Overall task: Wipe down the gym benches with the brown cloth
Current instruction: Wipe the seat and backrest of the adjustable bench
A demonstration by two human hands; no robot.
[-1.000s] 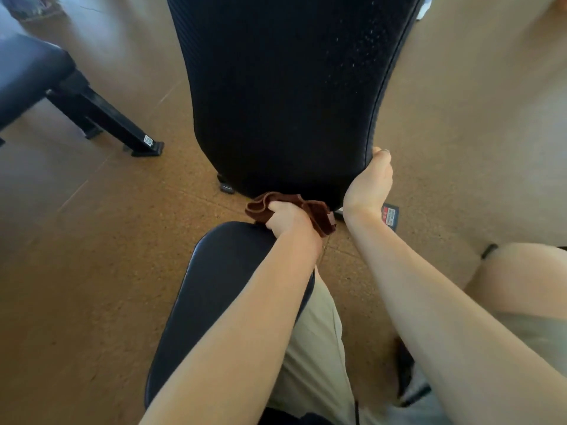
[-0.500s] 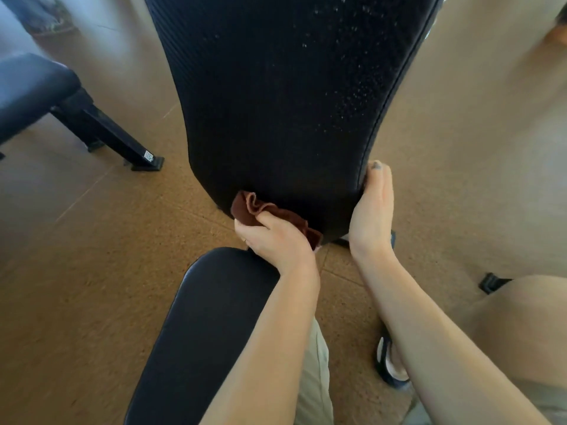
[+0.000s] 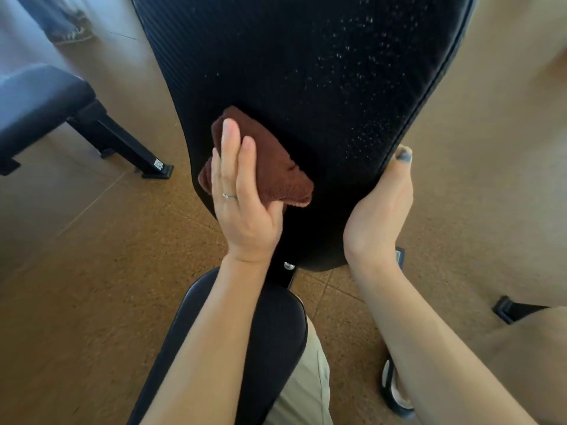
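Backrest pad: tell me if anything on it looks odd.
Pale specks are scattered over the right half of the backrest pad, likely droplets or residue. The brown cloth under the left hand sits left of them.

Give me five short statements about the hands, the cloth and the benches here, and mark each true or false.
1. The left hand presses the brown cloth against the back pad. True.
2. The right hand holds a spray bottle. False: it grips the pad's right edge.
3. Pale droplets speckle the pad's right side. True.
4. The cloth lies on the floor. False: it is on the pad.
5. A second bench stands at the left. True.
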